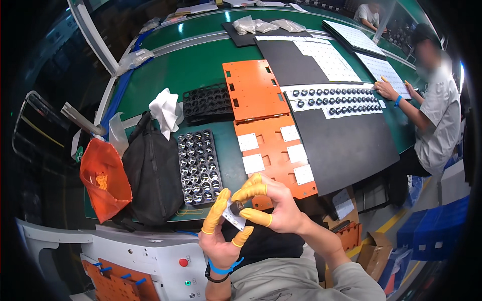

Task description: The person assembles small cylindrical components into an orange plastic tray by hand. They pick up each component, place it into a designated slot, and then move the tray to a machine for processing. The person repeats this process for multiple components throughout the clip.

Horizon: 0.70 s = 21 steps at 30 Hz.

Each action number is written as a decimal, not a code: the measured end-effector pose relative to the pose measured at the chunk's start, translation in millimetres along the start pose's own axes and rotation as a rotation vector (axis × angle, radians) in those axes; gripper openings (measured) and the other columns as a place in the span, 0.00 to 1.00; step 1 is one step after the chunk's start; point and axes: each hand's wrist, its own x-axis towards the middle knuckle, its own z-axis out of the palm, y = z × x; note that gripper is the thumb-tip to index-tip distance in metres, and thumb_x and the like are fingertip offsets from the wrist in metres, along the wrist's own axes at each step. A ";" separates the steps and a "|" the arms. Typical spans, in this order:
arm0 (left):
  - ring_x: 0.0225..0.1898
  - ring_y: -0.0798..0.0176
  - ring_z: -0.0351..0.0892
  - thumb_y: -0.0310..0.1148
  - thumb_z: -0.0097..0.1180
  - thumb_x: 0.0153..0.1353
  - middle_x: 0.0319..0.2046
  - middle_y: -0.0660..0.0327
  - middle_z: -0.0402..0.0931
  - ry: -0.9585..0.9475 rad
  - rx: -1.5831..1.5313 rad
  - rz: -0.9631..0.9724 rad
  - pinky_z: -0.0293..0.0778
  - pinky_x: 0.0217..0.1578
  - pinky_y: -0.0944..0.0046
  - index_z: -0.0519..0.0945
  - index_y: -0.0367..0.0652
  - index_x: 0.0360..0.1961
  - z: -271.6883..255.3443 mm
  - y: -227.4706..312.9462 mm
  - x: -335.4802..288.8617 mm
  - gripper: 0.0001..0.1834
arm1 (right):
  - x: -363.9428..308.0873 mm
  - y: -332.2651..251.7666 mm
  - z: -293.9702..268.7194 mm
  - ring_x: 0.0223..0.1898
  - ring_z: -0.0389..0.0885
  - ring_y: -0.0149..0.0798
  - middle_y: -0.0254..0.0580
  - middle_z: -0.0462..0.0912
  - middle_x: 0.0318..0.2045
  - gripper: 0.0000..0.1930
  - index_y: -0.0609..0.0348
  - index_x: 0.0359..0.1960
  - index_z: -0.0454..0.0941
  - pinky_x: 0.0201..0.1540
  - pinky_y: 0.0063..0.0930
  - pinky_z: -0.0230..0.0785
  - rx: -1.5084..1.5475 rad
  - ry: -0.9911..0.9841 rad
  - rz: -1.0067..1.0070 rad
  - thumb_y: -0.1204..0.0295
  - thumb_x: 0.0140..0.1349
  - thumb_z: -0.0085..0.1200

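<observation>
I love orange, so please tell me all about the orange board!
The orange board is on the green table as two panels, end to end. It looks smooth and hard, with holes and cutouts. Five white squares show on the lower panel; none on the upper. A black mat lies along its right side. The right hand hides part of it.

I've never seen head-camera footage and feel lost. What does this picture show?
There's no machine doing the handling: these are a person's own left hand and right hand, wearing yellow finger covers. The single picture comes from a wide-angle camera on that person's head, looking down, so straight edges bend. The left hand holds a small white plate; the right pinches a dark round part close to it. On the green table lie a black tray of round parts, an orange board with white plates, and a black bag. A co-worker is at the right.
</observation>
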 end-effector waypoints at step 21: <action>0.61 0.55 0.74 0.33 0.70 0.58 0.64 0.45 0.69 -0.180 -0.352 -0.411 0.73 0.60 0.58 0.62 0.30 0.69 -3.2 -10.4 7.6 0.41 | -11.6 6.0 -25.2 0.44 0.76 0.44 0.41 0.80 0.42 0.20 0.60 0.49 0.83 0.48 0.37 0.70 -0.283 -0.030 -0.135 0.76 0.52 0.69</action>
